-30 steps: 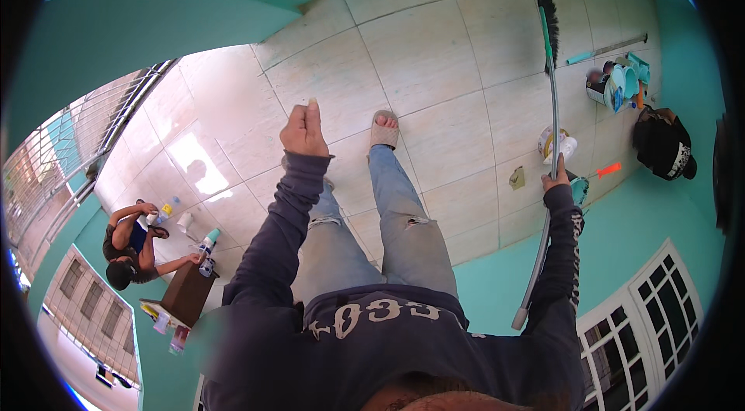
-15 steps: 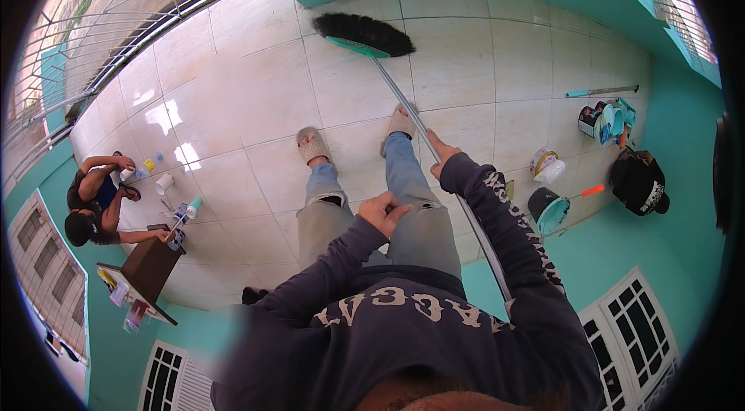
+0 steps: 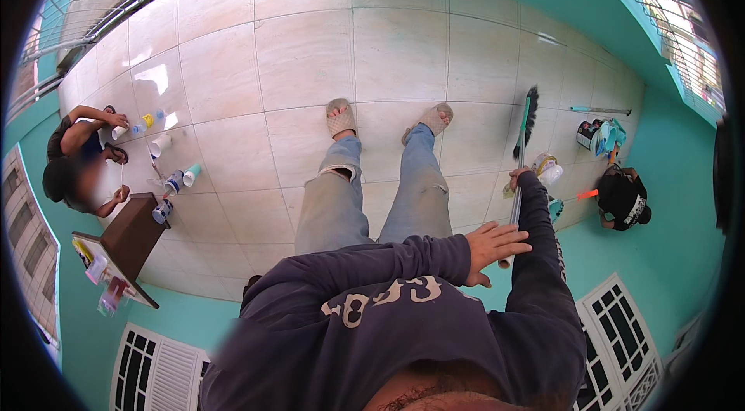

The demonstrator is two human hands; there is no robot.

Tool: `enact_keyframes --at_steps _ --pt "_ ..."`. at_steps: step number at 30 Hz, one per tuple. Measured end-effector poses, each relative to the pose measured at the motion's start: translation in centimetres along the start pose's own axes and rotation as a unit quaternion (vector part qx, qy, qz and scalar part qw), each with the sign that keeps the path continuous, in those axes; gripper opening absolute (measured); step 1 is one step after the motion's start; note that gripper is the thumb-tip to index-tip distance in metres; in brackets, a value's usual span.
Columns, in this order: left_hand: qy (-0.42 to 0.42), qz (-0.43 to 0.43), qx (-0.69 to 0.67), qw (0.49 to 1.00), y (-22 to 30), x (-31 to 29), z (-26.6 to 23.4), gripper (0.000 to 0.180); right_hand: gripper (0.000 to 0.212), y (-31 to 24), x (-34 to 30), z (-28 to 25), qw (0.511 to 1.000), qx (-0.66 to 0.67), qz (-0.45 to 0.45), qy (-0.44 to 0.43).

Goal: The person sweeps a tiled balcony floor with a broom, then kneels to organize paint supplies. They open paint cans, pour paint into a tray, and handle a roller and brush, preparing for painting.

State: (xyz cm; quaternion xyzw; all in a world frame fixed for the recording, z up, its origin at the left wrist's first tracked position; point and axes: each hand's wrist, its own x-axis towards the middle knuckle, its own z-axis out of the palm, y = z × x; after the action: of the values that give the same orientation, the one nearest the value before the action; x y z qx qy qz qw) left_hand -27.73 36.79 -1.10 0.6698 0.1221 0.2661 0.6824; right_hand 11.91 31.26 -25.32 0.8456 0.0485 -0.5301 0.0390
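A broom with a green head, black bristles and a metal handle points away from me on my right, its head over the tiles. My right hand is closed around the handle. Across the lower handle lies my left hand, its fingers stretched out and apart. The handle passes behind those fingers, and its end shows just below them. Whether the left palm presses on the handle, I cannot tell. Part of a teal-stained bucket shows beside my right sleeve, which hides the rest.
A person sits at the left among cups and paint cans, near a brown stand. Another person in black is at the right wall. Near that person are a teal-smeared container, a white tub and a pole.
The broom has swung from the far middle to my right and come nearer. My right hand has moved right with it. My left hand has moved from my lap to the handle's lower end, fingers opening.
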Motion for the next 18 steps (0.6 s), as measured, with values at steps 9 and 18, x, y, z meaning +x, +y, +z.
enact_keyframes --at_steps 9,18 --pt "0.591 0.08 -0.063 0.8 7.1 -11.8 -20.3 0.021 0.031 -28.0 -7.7 45.6 0.772 -0.589 -0.192 -0.141" --pt "0.417 0.065 0.209 0.882 25.5 -21.4 -22.2 0.013 0.025 -26.5 -46.2 41.4 0.834 0.4 -0.113 -0.364"
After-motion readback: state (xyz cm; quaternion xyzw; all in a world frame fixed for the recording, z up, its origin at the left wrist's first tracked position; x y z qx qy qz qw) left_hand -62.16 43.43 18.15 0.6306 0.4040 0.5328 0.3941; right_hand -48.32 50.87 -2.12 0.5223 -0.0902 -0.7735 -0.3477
